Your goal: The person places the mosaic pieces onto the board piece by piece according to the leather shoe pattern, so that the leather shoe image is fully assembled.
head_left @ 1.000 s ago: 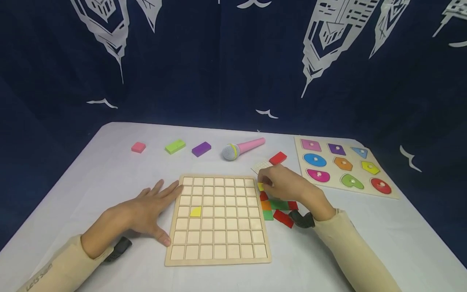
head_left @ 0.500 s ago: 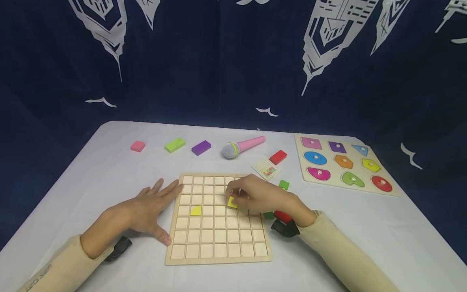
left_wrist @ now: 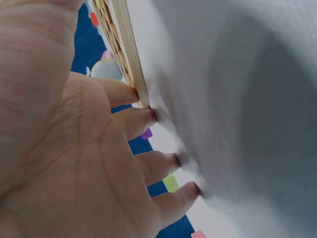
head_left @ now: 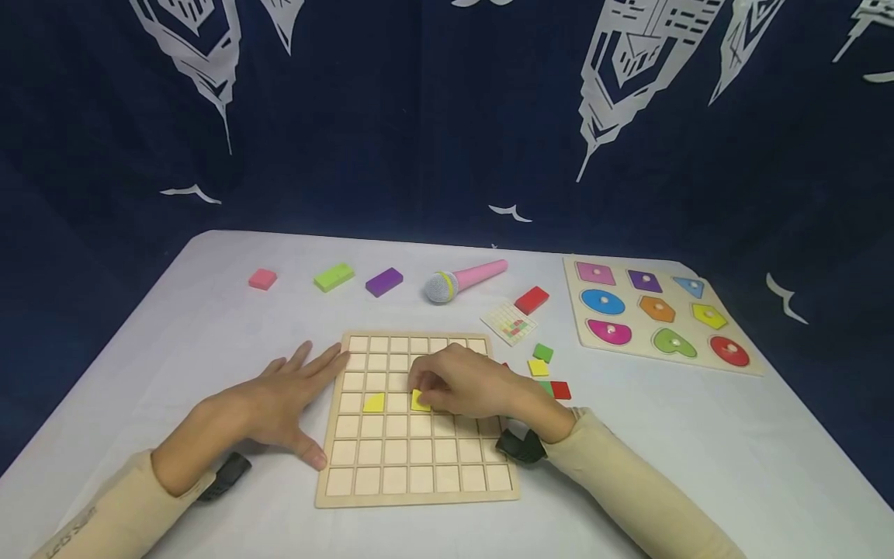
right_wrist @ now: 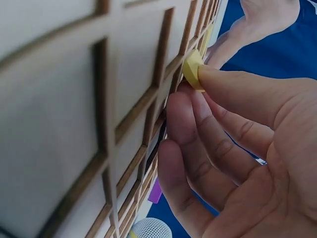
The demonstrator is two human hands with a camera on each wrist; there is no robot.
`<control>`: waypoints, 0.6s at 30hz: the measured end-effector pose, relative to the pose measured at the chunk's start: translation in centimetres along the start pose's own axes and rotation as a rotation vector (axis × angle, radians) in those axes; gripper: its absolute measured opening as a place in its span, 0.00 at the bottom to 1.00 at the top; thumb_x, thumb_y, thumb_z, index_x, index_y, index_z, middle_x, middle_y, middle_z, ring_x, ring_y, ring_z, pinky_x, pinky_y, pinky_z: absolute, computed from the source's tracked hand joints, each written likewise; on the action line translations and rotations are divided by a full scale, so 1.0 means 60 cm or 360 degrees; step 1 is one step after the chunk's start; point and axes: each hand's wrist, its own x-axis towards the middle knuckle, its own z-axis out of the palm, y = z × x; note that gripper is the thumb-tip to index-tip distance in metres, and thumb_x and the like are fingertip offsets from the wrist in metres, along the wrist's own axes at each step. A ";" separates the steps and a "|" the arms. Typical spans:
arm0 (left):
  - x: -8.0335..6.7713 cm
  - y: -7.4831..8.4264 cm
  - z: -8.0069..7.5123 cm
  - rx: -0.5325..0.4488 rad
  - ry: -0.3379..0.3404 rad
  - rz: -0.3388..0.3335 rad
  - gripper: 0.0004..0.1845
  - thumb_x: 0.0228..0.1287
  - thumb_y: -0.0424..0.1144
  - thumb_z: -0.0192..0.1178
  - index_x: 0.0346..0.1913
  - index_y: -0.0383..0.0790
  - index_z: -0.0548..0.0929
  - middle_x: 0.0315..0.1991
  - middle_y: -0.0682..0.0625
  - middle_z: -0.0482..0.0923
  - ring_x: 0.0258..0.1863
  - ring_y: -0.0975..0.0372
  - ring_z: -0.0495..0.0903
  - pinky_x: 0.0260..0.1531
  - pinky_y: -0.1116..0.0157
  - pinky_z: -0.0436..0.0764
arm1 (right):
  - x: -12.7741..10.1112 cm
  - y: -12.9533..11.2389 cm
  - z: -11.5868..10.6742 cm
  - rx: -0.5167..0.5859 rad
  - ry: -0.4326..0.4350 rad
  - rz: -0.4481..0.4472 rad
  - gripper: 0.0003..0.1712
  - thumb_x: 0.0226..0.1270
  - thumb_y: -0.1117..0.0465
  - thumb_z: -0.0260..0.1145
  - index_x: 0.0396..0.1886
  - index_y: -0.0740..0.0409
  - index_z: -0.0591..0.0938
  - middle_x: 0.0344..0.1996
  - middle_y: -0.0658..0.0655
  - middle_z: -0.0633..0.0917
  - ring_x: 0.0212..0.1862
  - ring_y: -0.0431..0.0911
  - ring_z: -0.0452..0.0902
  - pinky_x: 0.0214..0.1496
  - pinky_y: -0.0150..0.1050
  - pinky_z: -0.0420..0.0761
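I see the wooden grid board (head_left: 417,423) near the tabletop's front edge, my left hand (head_left: 268,404) flat, fingers straight against its left edge. My right hand (head_left: 466,382) pinches a yellow tile (head_left: 420,401) over the board's middle: light, stiff, slick; best held by its edges.

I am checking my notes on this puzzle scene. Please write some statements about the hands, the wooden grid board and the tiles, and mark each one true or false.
1. The right hand pinches a yellow tile over the grid board. True.
2. The left hand holds a tile. False: it lies flat on the table, fingers against the board's left edge.
3. One yellow tile already sits in the board. True.
4. The pink microphone lies on the board. False: it lies on the table beyond it.
5. The shape puzzle stands at the left. False: it is at the right.
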 end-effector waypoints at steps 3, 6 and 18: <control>0.001 0.001 0.001 0.0002 0.0002 -0.0005 0.75 0.28 0.66 0.79 0.81 0.44 0.49 0.82 0.43 0.42 0.79 0.35 0.35 0.72 0.32 0.44 | 0.000 0.000 0.002 -0.0013 0.0000 0.0020 0.06 0.64 0.63 0.70 0.39 0.49 0.84 0.25 0.41 0.80 0.28 0.34 0.71 0.34 0.28 0.75; 0.001 0.000 0.001 0.0006 0.0003 -0.0006 0.75 0.28 0.67 0.79 0.81 0.44 0.49 0.82 0.43 0.42 0.79 0.35 0.36 0.72 0.33 0.44 | 0.000 -0.001 0.003 -0.0016 -0.0010 0.0033 0.06 0.63 0.62 0.72 0.38 0.49 0.85 0.25 0.41 0.79 0.29 0.34 0.71 0.33 0.28 0.74; 0.000 -0.001 0.002 -0.0003 0.0007 0.0009 0.75 0.29 0.67 0.79 0.81 0.43 0.49 0.82 0.42 0.42 0.79 0.35 0.35 0.72 0.32 0.44 | -0.012 -0.014 0.004 -0.0185 -0.0059 0.0073 0.16 0.62 0.59 0.74 0.51 0.51 0.89 0.37 0.44 0.84 0.38 0.36 0.75 0.43 0.30 0.79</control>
